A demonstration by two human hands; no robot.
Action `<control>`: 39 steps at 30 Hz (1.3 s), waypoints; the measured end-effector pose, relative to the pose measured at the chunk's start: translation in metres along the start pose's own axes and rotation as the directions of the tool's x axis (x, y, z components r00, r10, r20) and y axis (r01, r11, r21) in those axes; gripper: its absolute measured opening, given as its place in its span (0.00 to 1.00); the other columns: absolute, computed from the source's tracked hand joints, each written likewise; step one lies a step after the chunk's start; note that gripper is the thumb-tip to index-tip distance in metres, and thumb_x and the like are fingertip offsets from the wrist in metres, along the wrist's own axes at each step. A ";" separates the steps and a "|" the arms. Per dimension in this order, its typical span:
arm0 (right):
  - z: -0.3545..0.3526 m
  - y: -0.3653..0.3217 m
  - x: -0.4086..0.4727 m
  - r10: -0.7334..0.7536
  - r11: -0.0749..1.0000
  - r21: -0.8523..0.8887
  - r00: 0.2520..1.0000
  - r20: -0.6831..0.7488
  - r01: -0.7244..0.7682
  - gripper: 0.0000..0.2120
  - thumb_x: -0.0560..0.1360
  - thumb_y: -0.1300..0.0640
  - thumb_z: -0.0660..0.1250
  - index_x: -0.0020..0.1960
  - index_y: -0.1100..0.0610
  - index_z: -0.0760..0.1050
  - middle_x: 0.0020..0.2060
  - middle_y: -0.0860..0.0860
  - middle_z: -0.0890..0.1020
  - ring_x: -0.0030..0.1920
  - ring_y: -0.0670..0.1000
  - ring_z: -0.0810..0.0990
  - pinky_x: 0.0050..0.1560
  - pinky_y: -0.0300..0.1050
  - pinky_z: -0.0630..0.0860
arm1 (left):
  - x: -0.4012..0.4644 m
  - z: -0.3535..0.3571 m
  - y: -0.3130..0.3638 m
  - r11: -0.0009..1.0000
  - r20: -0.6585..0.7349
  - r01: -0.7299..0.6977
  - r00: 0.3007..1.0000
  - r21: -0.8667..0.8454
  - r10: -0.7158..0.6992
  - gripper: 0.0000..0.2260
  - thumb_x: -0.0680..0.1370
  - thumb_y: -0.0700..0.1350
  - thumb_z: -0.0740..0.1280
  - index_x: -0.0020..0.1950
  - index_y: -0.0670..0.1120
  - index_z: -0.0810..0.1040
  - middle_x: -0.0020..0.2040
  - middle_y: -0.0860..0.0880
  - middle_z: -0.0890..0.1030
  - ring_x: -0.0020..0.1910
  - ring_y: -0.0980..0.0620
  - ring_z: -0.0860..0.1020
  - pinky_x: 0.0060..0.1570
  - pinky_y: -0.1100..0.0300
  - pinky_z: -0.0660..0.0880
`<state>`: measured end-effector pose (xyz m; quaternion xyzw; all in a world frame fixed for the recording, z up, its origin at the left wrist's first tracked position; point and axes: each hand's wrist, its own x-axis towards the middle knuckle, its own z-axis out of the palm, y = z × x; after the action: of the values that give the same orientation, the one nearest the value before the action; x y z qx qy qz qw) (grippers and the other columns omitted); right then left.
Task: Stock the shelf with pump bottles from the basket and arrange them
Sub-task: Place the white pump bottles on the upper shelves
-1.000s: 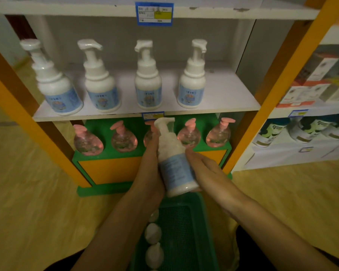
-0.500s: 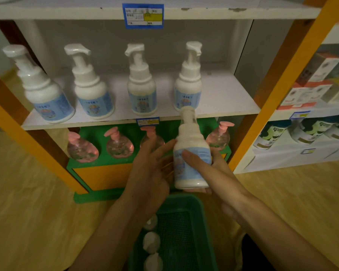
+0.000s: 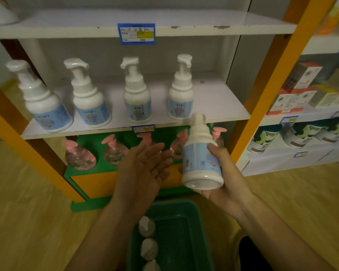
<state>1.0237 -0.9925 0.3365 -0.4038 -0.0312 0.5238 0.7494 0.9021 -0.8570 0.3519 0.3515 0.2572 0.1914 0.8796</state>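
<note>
My right hand [image 3: 226,178] grips a white pump bottle with a blue label [image 3: 201,153], held upright just below the front edge of the white shelf [image 3: 219,102], near its right end. My left hand [image 3: 145,173] is beside the bottle with straight fingers and holds nothing. Several matching white pump bottles [image 3: 138,92] stand in a row on that shelf. The green basket [image 3: 184,210] sits below my arms, with three bottle tops [image 3: 147,225] showing along its left side.
Clear bottles with pink pumps [image 3: 114,151] stand on a green stand under the shelf. Orange uprights [image 3: 272,75] frame the bay. To the right, another shelf unit carries boxes [image 3: 294,94] and jars [image 3: 266,139]. A blue price tag [image 3: 136,34] hangs on the shelf above.
My right hand has carried the bottle up and to the right, toward the shelf edge. My left hand has let go of it and opened.
</note>
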 end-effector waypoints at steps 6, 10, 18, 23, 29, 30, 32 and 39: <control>-0.003 -0.014 0.011 -0.273 0.947 -0.211 0.953 -0.134 0.241 0.31 0.61 0.46 0.76 0.61 0.57 0.75 0.48 0.56 0.85 0.46 0.53 0.85 0.41 0.45 0.81 | 0.006 0.008 -0.004 0.999 -0.048 0.039 0.998 -0.005 -0.039 0.15 0.76 0.52 0.62 0.51 0.42 0.80 0.45 0.44 0.85 0.40 0.50 0.81 0.38 0.58 0.75; -0.001 -0.055 0.027 -0.549 0.782 -0.483 0.802 -0.234 0.394 0.37 0.54 0.44 0.78 0.58 0.58 0.73 0.50 0.56 0.84 0.45 0.52 0.85 0.41 0.49 0.82 | 0.015 0.011 -0.010 0.997 -0.011 0.066 0.998 -0.048 -0.066 0.13 0.76 0.51 0.62 0.48 0.43 0.81 0.43 0.45 0.84 0.38 0.50 0.81 0.38 0.58 0.75; -0.025 -0.124 0.083 -0.844 0.291 -0.849 0.537 -0.011 0.440 0.23 0.65 0.54 0.78 0.55 0.47 0.70 0.47 0.42 0.78 0.48 0.45 0.79 0.49 0.43 0.79 | 0.032 0.020 -0.022 0.990 -0.003 0.135 0.991 0.031 -0.135 0.31 0.56 0.53 0.72 0.57 0.44 0.79 0.45 0.45 0.86 0.36 0.52 0.84 0.34 0.60 0.76; -0.043 -0.141 0.112 -0.798 0.209 -0.877 0.594 0.103 0.433 0.24 0.67 0.55 0.77 0.61 0.53 0.74 0.53 0.49 0.80 0.52 0.48 0.79 0.50 0.38 0.78 | 0.041 0.020 -0.023 0.991 -0.021 0.136 0.990 0.001 -0.136 0.31 0.56 0.53 0.71 0.58 0.43 0.78 0.45 0.45 0.86 0.34 0.53 0.83 0.33 0.60 0.76; -0.051 -0.148 0.123 -0.757 0.227 -0.875 0.643 0.119 0.429 0.32 0.69 0.56 0.75 0.69 0.53 0.66 0.56 0.45 0.77 0.50 0.37 0.78 0.45 0.27 0.76 | 0.049 0.016 -0.036 0.988 -0.008 0.153 0.988 0.026 -0.153 0.28 0.57 0.55 0.71 0.54 0.45 0.80 0.50 0.44 0.85 0.37 0.53 0.83 0.38 0.58 0.76; -0.053 -0.146 0.123 -0.748 0.233 -0.878 0.654 0.113 0.418 0.34 0.68 0.58 0.76 0.70 0.53 0.64 0.57 0.45 0.76 0.51 0.37 0.77 0.45 0.26 0.76 | 0.050 0.016 -0.038 0.987 -0.011 0.155 0.988 0.027 -0.155 0.29 0.55 0.55 0.72 0.54 0.45 0.81 0.49 0.45 0.85 0.37 0.53 0.83 0.38 0.59 0.75; -0.056 -0.138 0.126 -0.755 0.225 -0.897 0.650 0.087 0.381 0.40 0.64 0.58 0.79 0.70 0.55 0.62 0.58 0.47 0.75 0.54 0.41 0.76 0.48 0.29 0.76 | 0.051 0.017 -0.041 0.987 -0.017 0.161 0.987 0.025 -0.161 0.30 0.54 0.55 0.72 0.54 0.45 0.81 0.49 0.45 0.85 0.36 0.53 0.83 0.36 0.59 0.75; -0.057 -0.123 0.140 -0.850 0.151 -0.957 0.526 0.002 0.247 0.42 0.61 0.53 0.81 0.68 0.59 0.63 0.62 0.56 0.73 0.63 0.55 0.73 0.63 0.54 0.74 | 0.051 0.022 -0.051 0.983 -0.020 0.180 0.984 0.046 -0.179 0.25 0.61 0.54 0.69 0.55 0.45 0.80 0.48 0.46 0.86 0.35 0.54 0.83 0.37 0.59 0.75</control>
<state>1.2063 -0.9274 0.3237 -0.8129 -0.2358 -0.0590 0.5293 0.9638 -0.8762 0.3128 0.3463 0.2994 0.1078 0.8825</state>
